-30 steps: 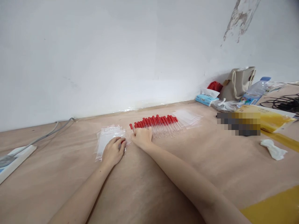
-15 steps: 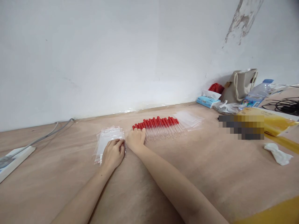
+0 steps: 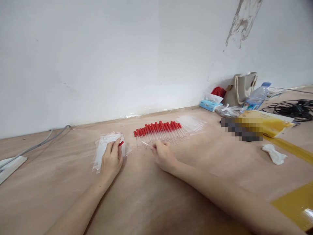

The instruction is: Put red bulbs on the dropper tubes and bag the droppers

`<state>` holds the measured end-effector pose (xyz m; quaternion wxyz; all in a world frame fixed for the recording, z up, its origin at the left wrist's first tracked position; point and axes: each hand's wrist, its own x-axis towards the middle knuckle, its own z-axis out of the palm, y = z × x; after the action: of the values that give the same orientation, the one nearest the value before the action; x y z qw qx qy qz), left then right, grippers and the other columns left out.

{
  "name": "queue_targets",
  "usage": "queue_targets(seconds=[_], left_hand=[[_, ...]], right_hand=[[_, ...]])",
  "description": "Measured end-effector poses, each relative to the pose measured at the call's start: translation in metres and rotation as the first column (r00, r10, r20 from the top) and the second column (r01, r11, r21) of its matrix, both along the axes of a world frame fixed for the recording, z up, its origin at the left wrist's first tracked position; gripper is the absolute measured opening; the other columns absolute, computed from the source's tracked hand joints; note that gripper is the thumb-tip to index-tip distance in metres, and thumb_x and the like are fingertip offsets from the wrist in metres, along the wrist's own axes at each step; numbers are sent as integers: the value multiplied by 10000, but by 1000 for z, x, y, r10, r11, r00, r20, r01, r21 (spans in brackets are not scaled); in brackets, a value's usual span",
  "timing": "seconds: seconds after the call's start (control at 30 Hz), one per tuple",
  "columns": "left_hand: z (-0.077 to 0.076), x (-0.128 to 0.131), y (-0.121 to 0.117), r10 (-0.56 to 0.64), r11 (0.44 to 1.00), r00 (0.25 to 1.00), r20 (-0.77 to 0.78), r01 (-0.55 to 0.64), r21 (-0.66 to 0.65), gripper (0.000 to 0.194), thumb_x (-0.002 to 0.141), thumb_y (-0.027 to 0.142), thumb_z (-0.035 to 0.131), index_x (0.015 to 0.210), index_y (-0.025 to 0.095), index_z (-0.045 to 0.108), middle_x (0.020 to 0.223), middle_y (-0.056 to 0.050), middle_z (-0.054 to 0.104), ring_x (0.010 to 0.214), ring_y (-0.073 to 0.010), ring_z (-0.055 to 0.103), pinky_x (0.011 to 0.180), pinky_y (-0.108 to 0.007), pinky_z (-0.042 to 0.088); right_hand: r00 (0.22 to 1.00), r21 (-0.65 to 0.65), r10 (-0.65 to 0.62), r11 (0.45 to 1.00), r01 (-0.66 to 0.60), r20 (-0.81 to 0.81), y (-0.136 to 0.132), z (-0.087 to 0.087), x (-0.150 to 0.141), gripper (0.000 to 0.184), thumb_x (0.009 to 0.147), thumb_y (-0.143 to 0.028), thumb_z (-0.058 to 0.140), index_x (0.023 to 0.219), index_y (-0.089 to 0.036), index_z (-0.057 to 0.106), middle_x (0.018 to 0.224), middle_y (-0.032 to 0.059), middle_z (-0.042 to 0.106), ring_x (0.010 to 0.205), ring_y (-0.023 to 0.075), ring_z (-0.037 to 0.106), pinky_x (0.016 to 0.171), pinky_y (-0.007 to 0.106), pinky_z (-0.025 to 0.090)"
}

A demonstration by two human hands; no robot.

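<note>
Clear, red-bulbed droppers (image 3: 160,126) lie aligned; the left hand (image 3: 111,157) grips a red bulb (image 3: 121,143), the right hand (image 3: 165,157) pinches a slim tube (image 3: 146,144) between fingertips.

Droppers (image 3: 156,128) between left bag stack (image 3: 100,150) and right bag stack (image 3: 192,123); tissue pack (image 3: 210,105) farther right

Soft even light, shadow along the left forearm (image 3: 81,199), glare on yellow tape (image 3: 292,204) (lower right)

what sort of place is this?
Probably a makeshift workspace in an ordinary room, not a proper lab: red-topped clear tubes and clear bags share the worktop with a tissue pack, and the wall has a damaged patch.
</note>
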<state>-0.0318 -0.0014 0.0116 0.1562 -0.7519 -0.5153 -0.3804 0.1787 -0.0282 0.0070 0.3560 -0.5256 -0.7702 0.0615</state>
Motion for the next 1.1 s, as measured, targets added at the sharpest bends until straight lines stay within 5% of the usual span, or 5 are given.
queue_targets(seconds=[0.1, 0.2, 0.33, 0.67, 1.1], left_hand=[[2, 29, -24, -248, 960, 962, 118, 260, -106, 236, 854, 206, 384, 1019, 172, 549, 926, -71, 519, 862, -174, 530, 761, -283, 441], [1, 58, -49, -405, 814, 886, 225, 462, -353, 182, 861, 232, 400, 955, 199, 552, 942, -51, 536, 878, -155, 532, 775, -272, 445], [-1, 69, -62, -432, 690, 840, 328, 542, -480, 142, 852, 284, 430, 889, 198, 538, 846, -24, 578, 781, -143, 558, 706, -269, 461], [-7, 61, -56, -346, 624, 828, 442, 554, -551, 151, 843, 326, 453, 889, 203, 528, 808, 6, 595, 736, -126, 565, 672, -248, 463], [-4, 57, -60, -495, 675, 814, 305, 581, -455, 145, 856, 291, 439, 885, 206, 552, 815, -15, 618, 749, -135, 576, 682, -250, 461]], right_hand=[[993, 28, 114, 993, -114, -21, -25, -9, 50, 201, 863, -177, 339, 994, -156, 491, 900, 71, 602, 804, 157, 516, 757, 310, 363], [984, 34, 167, 986, -165, -65, -39, -7, 75, 255, 860, -149, 337, 1043, -196, 507, 947, 61, 596, 870, 149, 524, 766, 296, 379], [979, -3, 101, 995, -103, -179, -45, 0, 75, 153, 835, -195, 413, 901, -193, 551, 807, 36, 590, 721, 129, 535, 690, 270, 408], [973, -79, 196, 975, -206, -123, -54, 1, 61, 93, 822, -202, 444, 837, -193, 535, 700, -13, 572, 637, 103, 504, 722, 286, 349], [953, -69, 297, 951, -301, -63, -49, -3, 65, 133, 825, -165, 462, 862, -200, 585, 766, -1, 619, 686, 100, 537, 740, 286, 282]])
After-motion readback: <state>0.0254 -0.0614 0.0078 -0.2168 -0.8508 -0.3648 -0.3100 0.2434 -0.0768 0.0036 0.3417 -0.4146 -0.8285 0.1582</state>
